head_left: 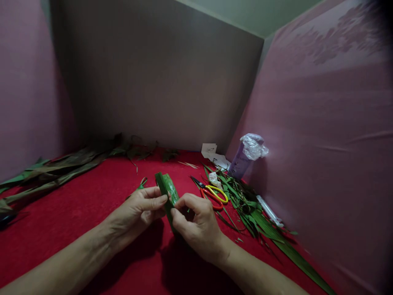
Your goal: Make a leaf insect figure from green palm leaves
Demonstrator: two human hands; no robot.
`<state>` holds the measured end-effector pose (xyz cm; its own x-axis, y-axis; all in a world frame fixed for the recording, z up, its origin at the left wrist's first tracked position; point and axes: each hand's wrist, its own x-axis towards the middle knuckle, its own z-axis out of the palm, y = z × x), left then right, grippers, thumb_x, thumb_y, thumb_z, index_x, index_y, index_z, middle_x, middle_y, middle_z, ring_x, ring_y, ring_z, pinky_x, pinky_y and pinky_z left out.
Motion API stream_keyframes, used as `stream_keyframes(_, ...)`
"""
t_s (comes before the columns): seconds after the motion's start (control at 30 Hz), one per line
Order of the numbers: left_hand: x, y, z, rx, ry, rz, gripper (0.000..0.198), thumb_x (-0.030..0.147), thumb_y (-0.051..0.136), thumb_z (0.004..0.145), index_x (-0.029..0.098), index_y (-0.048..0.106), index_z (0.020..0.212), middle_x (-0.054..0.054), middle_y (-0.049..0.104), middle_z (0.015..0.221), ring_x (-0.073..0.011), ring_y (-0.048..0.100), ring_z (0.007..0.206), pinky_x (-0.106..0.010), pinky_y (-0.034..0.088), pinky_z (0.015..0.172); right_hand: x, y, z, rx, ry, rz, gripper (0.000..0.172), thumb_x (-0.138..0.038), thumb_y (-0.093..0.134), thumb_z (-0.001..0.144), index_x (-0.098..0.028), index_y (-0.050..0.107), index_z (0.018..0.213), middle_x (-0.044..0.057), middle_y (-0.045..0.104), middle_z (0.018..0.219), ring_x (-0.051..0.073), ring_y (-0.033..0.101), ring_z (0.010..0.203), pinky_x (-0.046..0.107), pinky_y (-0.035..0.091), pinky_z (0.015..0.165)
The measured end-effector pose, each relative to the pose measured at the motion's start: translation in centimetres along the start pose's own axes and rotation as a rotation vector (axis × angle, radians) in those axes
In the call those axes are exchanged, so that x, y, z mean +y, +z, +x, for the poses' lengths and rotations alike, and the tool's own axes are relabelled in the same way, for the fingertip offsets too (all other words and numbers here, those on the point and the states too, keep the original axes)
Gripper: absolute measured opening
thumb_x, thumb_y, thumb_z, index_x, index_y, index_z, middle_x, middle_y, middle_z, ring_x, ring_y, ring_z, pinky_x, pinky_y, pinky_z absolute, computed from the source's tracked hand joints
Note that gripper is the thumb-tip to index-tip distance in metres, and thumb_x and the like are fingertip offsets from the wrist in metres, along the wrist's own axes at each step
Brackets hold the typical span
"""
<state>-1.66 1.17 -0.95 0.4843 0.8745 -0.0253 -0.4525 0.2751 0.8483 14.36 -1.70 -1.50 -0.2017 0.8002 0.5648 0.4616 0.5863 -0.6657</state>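
Both hands pinch 1 folded green leaf strip [167, 190] above the red cloth-covered counter [80, 205]: left hand [139, 211] closed on its left edge, right hand [196, 223] closed on its right. Red-and-yellow-handled scissors [213, 193] lie just right.

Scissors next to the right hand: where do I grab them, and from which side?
Probably the scissors are best taken by the looped yellow and red handles, coming from above on the near right side. The dark blades point up-left, away from the loops, which lie flat on the red cloth beside the leaf scraps.
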Motion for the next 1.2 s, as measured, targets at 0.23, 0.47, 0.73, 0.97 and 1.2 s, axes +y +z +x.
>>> stream_keyframes(0.23, 0.0, 0.1, 0.2, 0.104, -0.008, 0.001, 0.005, 0.012, 0.065, 0.073, 0.013, 0.069, 0.076, -0.005, 0.068, 0.075, -0.0152, 0.061, 0.072, -0.026, 0.048, 0.072, 0.4, 0.3, 0.2, -0.071, 0.208, 0.173, 0.015, -0.018, 0.051, 0.074, -0.017, 0.050, 0.060, -0.006, 0.042, 0.052, 0.007, 0.037, 0.049, 0.019, 0.031, 0.048)
stream_keyframes(0.47, -0.4, 0.2, 0.2, 0.176, 0.023, 0.080, 0.009, 0.019, 0.070, 0.069, 0.012, 0.066, 0.065, -0.005, 0.067, 0.064, -0.0140, 0.060, 0.057, -0.025, 0.046, 0.059, 0.6, 0.5, 0.1, -0.119, 0.223, 0.216, 0.016, -0.018, 0.051, 0.074, -0.017, 0.048, 0.059, -0.006, 0.041, 0.053, 0.007, 0.036, 0.050, 0.018, 0.031, 0.048)
stream_keyframes(0.73, 0.1, 0.6, 0.1, 0.203, 0.085, 0.115, 0.010, 0.020, 0.073, 0.065, 0.012, 0.066, 0.066, -0.004, 0.067, 0.062, -0.0147, 0.060, 0.055, -0.025, 0.044, 0.056, 0.8, 0.7, 0.4, -0.152, 0.218, 0.201, 0.014, -0.018, 0.052, 0.075, -0.016, 0.051, 0.062, -0.005, 0.045, 0.056, 0.008, 0.038, 0.053, 0.019, 0.031, 0.050)
stream_keyframes(0.97, 0.6, 0.9, -0.2, 0.216, 0.053, 0.060, 0.011, 0.019, 0.073, 0.067, 0.012, 0.067, 0.074, -0.003, 0.067, 0.066, -0.0135, 0.060, 0.059, -0.025, 0.045, 0.059, 1.0, 0.8, 0.4, -0.143, 0.272, 0.251, 0.015, -0.020, 0.052, 0.075, -0.016, 0.050, 0.061, -0.006, 0.042, 0.055, 0.007, 0.037, 0.053, 0.018, 0.031, 0.050)
stream_keyframes(1.2, 0.8, 0.6, -0.1, 0.236, 0.053, 0.058, 0.009, 0.021, 0.069, 0.071, 0.013, 0.067, 0.075, -0.004, 0.068, 0.069, -0.0149, 0.062, 0.063, -0.025, 0.047, 0.063, 0.9, 0.8, 0.3, -0.188, 0.269, 0.240, 0.014, -0.017, 0.051, 0.074, -0.016, 0.051, 0.059, -0.005, 0.043, 0.055, 0.007, 0.036, 0.053, 0.018, 0.030, 0.049)
